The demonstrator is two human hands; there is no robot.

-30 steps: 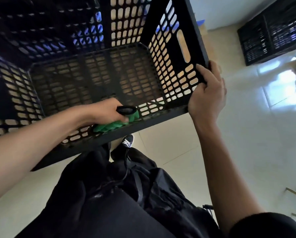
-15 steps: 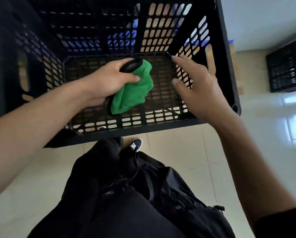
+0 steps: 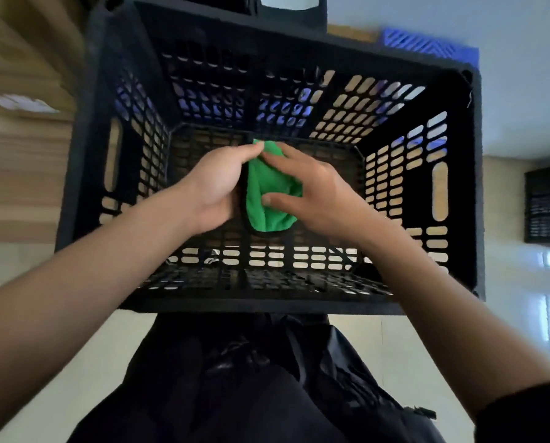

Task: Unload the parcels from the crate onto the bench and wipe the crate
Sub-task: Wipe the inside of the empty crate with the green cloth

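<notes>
Wiping stage: the black slatted crate (image 3: 459, 187) fills the middle of the frame, seen from above, and no parcels show inside it, so the unloading looks done.
Cloth: a green cloth (image 3: 269, 190) sits at the frame centre, above the crate floor, bunched, its long axis running from upper to lower frame.
Left hand: the left hand (image 3: 216, 180) is closed on the cloth's left edge, fingertips pinching its top corner.
Right hand: the right hand (image 3: 312, 190) lies on the cloth from the right, fingers spread and touching it, thumb pressed on the lower part; whether it truly grips I cannot tell.
Key relation: the cloth lies between the two hands, both touching it, neither clearly nearer; it looks like a refold or a hand-over.
Walls: all four slatted walls rise round the hands, the right wall with its handle slot nearest the right forearm.
Open room: bare floor grid shows toward the lower frame and at both sides of the hands, giving space for strokes.
Outside: pale floor (image 3: 75, 346) below, a second dark crate (image 3: 548, 203) at the right edge, well apart.
</notes>
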